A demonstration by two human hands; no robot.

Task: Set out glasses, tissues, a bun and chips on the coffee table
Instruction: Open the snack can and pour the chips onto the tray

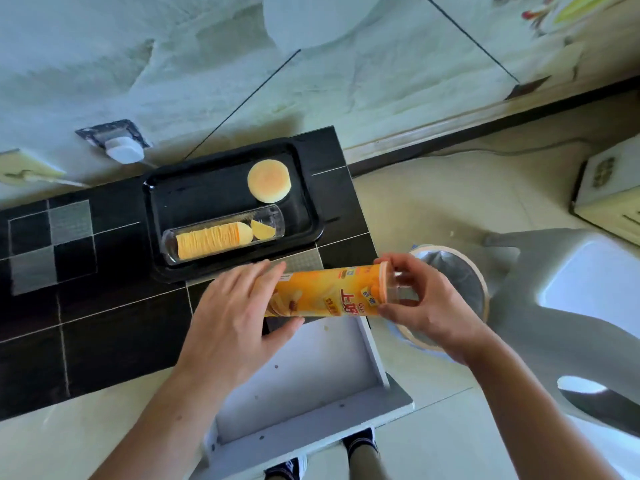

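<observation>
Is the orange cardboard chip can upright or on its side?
On its side: the orange cardboard chip can is held horizontal between the left hand and right hand, above the black tiled table.

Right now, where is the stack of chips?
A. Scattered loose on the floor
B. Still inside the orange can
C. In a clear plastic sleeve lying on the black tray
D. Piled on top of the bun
C: the stack of chips lies in a clear plastic sleeve on the black tray, beside the bun, while both hands hold the orange can lying sideways nearer the person.
</observation>
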